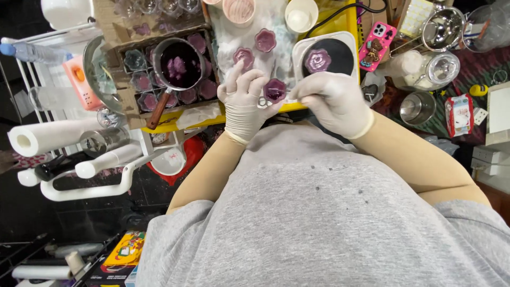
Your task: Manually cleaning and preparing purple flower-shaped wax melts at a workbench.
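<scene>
Nearest to us, our grey shirt (319, 212) fills the lower frame and hides the table edge and whatever lies under our forearms. Just beyond it, our left hand (243, 101) and right hand (330, 101), both gloved, meet over a small purple flower-shaped cup (275, 90). We hold it between us at the yellow table's (340, 24) near edge. The left fingers curl around its left side, gripping it, with palm turned towards us and wrist bent up. The right hand closes over something thin at the cup's right rim; we cannot make out what it is, and the knuckles cover the fingertips. The cup is round, so it has no clear long axis; its open mouth faces up at us.

Farther off, three more purple cups (265, 40) lie on white paper, one sitting on a black round plate (340, 58). To the left, a saucepan (179, 64) of purple liquid rests on a box of cups (133, 79), its handle pointing towards us. A pink phone (376, 45) lies to the right.
</scene>
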